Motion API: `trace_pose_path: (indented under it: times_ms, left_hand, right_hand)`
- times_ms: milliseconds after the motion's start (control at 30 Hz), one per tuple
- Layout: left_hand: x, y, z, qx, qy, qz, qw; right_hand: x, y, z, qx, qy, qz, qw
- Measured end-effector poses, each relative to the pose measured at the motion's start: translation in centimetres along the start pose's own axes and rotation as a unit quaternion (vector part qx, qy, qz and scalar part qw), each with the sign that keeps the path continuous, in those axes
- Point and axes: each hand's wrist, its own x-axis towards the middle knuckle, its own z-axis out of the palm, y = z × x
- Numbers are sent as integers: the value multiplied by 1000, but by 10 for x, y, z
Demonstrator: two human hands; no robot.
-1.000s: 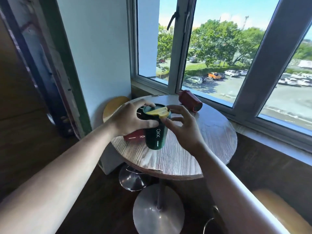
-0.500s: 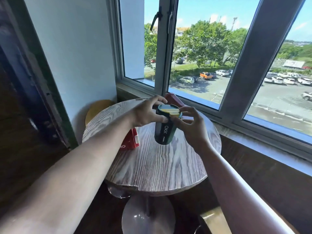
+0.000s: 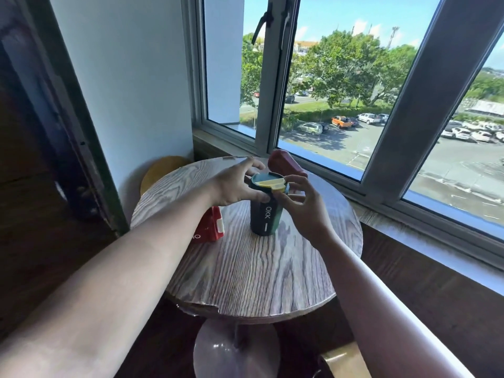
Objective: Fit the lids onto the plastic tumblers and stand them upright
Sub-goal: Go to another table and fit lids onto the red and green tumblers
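A dark green tumbler marked OKK stands upright in the middle of the round wooden table. On its rim sits a green lid with a yellow flap. My left hand wraps the tumbler's upper part from the left. My right hand pinches the lid's edge and flap from the right. A red tumbler lies on its side under my left forearm. Another dark red tumbler lies on its side at the table's far edge by the window.
The table stands in a corner, with a white wall to the left and a window sill close behind. A yellow stool seat sits beyond the table's left side. Another stool shows at the bottom right. The chrome table base is below.
The green tumbler has come down from a tilted hold to standing on the table. The yellow-flapped lid now sits flatter on its rim. The view has pulled back and shifted.
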Motion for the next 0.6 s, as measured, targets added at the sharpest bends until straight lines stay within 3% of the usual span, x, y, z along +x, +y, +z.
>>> trace_pose_path:
  times_ms: [267, 400, 500, 600]
  left_hand:
    - [-14, -12, -14, 27, -34, -22, 999]
    - [-29, -33, -39, 142, -117, -73, 980]
    - [-44, -43, -49, 175, -186, -131, 958]
    - [-58, -51, -46, 197, -185, -137, 953]
  right_hand:
    - [-9, -2, 7, -107, 56, -48, 992]
    - [-19, -35, 17, -190, 121, -121, 967]
    - [-31, -55, 39, -192, 82, -131, 969]
    - [-46, -47, 71, -205, -35, -98, 973]
